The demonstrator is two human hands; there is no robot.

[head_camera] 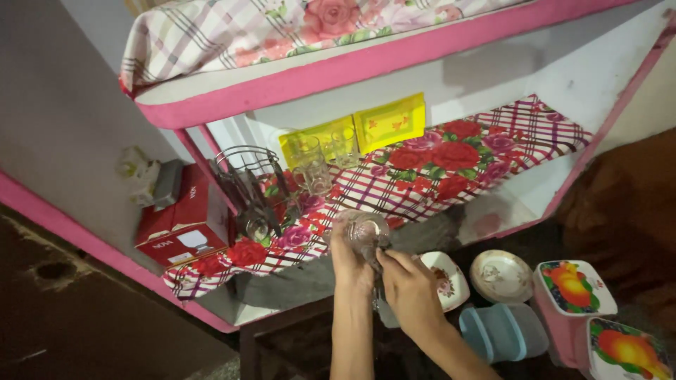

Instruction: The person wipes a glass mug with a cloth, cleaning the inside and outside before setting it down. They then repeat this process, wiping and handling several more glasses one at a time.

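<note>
Clear glass is what we grip: our left hand (pixel 350 262) and right hand (pixel 408 288) both close their fingers (pixel 391 260) on a glass tumbler (pixel 363 232) at the front edge of the shelf (pixel 493 211); behind it on the floral cloth (pixel 451 158) stand two more glasses (pixel 324 158), beside a wire rack (pixel 250 186).

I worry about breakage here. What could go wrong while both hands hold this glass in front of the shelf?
1. The clear glass is held in the air by the left hand and right hand; if the grip slips, it may fall on the plates below.
2. Other glasses and a wire rack stand close on the floral shelf cloth; a careless move might knock them.
</note>
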